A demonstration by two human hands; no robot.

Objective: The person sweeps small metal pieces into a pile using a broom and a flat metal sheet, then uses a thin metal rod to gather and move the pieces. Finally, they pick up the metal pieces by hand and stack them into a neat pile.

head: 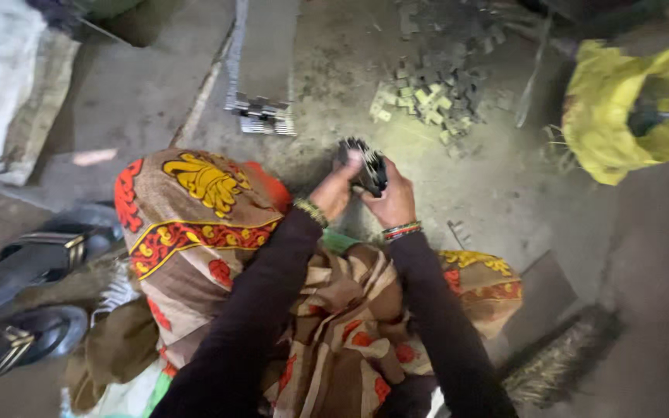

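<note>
Both hands are meeting above a lap draped in brown, red and yellow patterned cloth (pixel 195 224): the left hand (pixel 334 190) and the right hand (pixel 391 201) are both gripping a dark stack of small flat metal pieces (pixel 367 164), fingers curling around it from either side. Farther out on the dusty floor (pixel 334 70), a loose pile of similar small pieces (pixel 431 93) is lying, with a grey metal strip (pixel 261 62) sitting to its left and a yellow sack (pixel 629 108) slumping at the right.
</note>
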